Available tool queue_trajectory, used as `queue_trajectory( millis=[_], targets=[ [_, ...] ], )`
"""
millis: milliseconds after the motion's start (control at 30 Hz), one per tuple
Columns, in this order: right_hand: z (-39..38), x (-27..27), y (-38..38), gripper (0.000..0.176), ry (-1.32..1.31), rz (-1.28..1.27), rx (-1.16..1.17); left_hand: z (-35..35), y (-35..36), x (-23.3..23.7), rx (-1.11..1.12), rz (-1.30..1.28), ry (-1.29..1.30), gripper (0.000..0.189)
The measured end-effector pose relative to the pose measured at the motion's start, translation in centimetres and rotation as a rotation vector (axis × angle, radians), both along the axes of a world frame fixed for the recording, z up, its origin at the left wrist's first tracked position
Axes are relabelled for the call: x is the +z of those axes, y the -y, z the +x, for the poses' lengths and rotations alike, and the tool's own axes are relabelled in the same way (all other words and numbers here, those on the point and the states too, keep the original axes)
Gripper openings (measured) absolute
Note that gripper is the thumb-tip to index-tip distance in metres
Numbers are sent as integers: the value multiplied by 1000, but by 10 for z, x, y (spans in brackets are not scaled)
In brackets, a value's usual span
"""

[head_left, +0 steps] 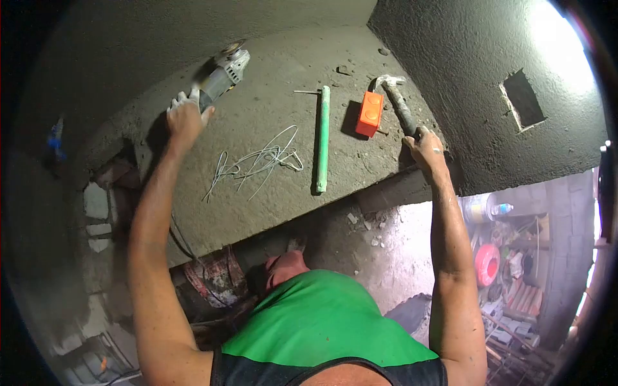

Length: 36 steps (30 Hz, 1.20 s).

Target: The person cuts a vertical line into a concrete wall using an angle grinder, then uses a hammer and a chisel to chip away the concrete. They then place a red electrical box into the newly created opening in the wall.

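My left hand (185, 118) is closed round the rear end of an angle grinder (221, 80), its disc pointing away from me at the back of the concrete slab (270, 212). Pale dust coats the fingers. On the right, my right hand (426, 147) grips the handle end of a claw hammer (400, 106), whose head lies toward the back. Beside the hammer stands an orange electrical box (370, 114). A green tube (324, 141) lies lengthwise near the middle, a thin rod (306, 92) touching its far end. Tangled wire (267, 157) is left of the tube.
Rough grey walls (444, 51) enclose the slab; the right one has a square hole (523, 100). Small rubble lies along that wall. Below the slab's front edge are a stained sack (219, 276) and floor debris. A red hose coil (487, 265) and a bucket (477, 209) sit lower right.
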State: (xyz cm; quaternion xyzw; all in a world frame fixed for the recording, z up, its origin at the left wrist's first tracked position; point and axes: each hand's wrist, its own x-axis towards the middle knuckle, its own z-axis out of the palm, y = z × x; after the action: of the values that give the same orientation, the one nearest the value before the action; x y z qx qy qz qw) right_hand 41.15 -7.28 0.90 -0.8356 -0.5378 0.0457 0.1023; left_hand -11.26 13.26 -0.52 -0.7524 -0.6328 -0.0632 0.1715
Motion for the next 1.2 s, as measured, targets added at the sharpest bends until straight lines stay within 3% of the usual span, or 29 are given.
queue_trajectory(
  millis=[233,300,433,467,500,567,633,667,700,733,800,833,900,967,1000,1033,1100,1200],
  targets=[
    [5,9,-21,38,32,-103,23,9,17,-1,-21,-62,99,77],
    [5,17,-23,37,-207,-88,-82,7,23,2,-40,-91,146,78],
    [6,5,-11,30,-217,150,-119,11,30,-2,-18,-48,156,77],
    [4,5,1,31,-341,305,-111,13,31,0,5,-96,209,80],
    [-4,7,15,31,-337,302,-128,14,33,8,-11,-104,209,80],
    [-15,10,45,29,-625,448,-175,16,33,20,-6,-269,362,82],
    [-36,9,78,26,-722,659,-49,-12,7,-9,-253,-238,493,84],
    [-35,7,97,23,-811,566,-130,-14,2,-13,-284,-289,586,85],
    [-58,30,111,20,-1030,635,-182,-18,0,-10,-318,-352,671,85],
    [-51,10,129,19,-1073,640,-205,-24,-2,-8,-252,-424,668,87],
    [-62,8,165,33,-868,538,-242,-29,-1,0,-171,-514,608,95],
    [-59,-22,188,37,-915,509,-277,-41,-12,-5,-177,-533,592,101],
    [-63,-31,220,37,-757,454,-253,-55,-26,-16,-160,-471,575,105],
    [-54,-64,261,37,-806,379,-256,-57,-24,-12,-19,-469,650,109],
    [-49,-84,285,37,-851,301,-262,-52,-20,-2,21,-451,550,109],
    [-46,-98,310,37,-864,314,-266,-47,-16,1,14,-442,536,109],
    [-38,-123,363,36,-706,81,-298,-39,-10,1,-40,-236,516,105],
    [-30,-158,443,38,-762,11,-306,14,24,26,-205,-377,505,98]
  ],
)
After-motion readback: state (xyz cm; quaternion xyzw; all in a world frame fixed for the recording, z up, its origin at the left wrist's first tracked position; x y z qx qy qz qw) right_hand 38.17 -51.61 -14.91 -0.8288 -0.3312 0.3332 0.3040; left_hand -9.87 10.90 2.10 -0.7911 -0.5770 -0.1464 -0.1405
